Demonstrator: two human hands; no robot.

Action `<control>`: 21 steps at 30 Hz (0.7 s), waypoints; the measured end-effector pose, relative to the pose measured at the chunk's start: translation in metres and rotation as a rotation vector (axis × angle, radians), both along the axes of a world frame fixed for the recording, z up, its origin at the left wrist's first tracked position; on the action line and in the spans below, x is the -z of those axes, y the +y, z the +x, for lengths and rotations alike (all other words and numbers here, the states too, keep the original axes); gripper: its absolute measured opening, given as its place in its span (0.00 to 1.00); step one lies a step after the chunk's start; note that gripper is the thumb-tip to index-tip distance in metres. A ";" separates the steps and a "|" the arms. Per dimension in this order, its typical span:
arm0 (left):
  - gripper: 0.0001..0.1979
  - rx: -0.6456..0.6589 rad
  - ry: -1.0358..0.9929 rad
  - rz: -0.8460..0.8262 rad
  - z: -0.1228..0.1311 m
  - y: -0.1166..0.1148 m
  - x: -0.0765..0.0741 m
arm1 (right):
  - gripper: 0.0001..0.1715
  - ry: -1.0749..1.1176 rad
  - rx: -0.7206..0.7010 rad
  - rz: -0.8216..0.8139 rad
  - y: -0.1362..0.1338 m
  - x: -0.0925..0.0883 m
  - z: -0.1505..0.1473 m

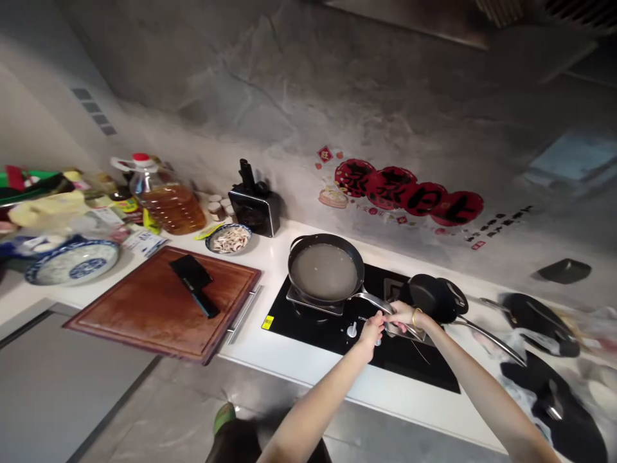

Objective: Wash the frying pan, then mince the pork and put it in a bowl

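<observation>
A black frying pan holding cloudy liquid sits on the left burner of a black cooktop. Its metal handle slants toward my hands. My left hand is closed, fingertips pinched together beside the handle and above the control knob. Against it, over the handle, my right hand has its fingers closed, their tips meeting the left ones. What the fingers hold is too small to make out. A thin pale strand shows below the right hand.
A cleaver lies on a wooden cutting board. Behind are a bowl of sliced mushrooms, a knife block and an oil jug. A patterned plate stands left. Another black pan and lids crowd the right.
</observation>
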State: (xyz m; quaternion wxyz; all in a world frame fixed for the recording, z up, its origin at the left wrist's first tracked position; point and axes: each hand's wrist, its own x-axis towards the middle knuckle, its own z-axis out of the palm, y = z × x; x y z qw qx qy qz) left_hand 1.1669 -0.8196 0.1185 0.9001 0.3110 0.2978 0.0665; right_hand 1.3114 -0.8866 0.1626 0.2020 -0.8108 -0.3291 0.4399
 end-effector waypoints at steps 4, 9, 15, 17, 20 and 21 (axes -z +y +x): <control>0.23 -0.097 -0.080 -0.070 0.020 -0.016 -0.003 | 0.07 0.021 0.033 0.095 -0.004 0.008 -0.022; 0.27 -0.192 -0.178 -0.082 0.003 -0.028 0.005 | 0.13 0.089 0.079 0.172 -0.015 0.022 -0.054; 0.28 -0.175 -0.255 -0.100 -0.039 -0.023 0.007 | 0.21 0.196 0.062 0.235 -0.023 0.023 -0.096; 0.27 -0.133 -0.289 -0.100 -0.055 -0.022 0.006 | 0.22 0.221 0.083 0.280 -0.028 0.021 -0.113; 0.28 -0.041 -0.352 -0.099 -0.080 -0.026 0.001 | 0.29 0.229 0.112 0.291 -0.038 0.015 -0.139; 0.28 -0.029 -0.363 -0.098 -0.088 -0.028 -0.003 | 0.31 0.225 0.113 0.274 -0.041 0.012 -0.147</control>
